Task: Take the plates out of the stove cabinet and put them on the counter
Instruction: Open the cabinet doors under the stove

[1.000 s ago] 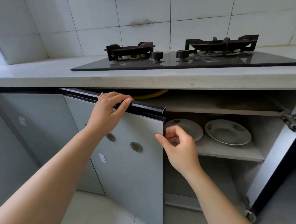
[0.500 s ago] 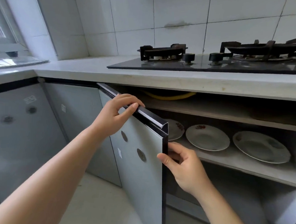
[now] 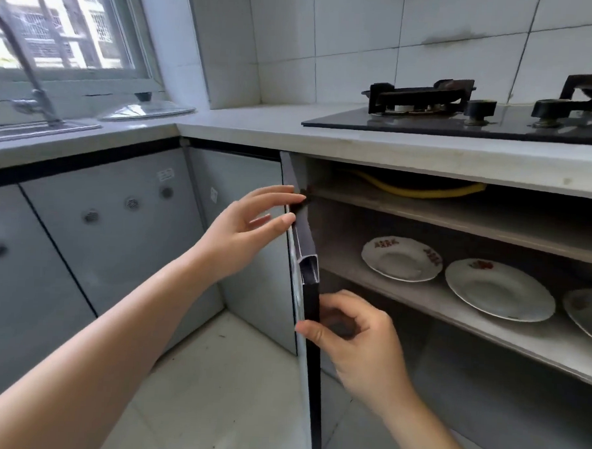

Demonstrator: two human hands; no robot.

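Plates (image 3: 499, 290) face up along shelf (image 3: 461, 324), right hand (image 3: 357, 344) pinching door (image 3: 312, 362)

White tiled wall (image 3: 359, 38) behind a pale counter (image 3: 258, 126). Daylight through a window (image 3: 58, 23) at left, above grey cabinet doors (image 3: 115, 235) with round vents. Pale tiled floor (image 3: 224, 392) below.
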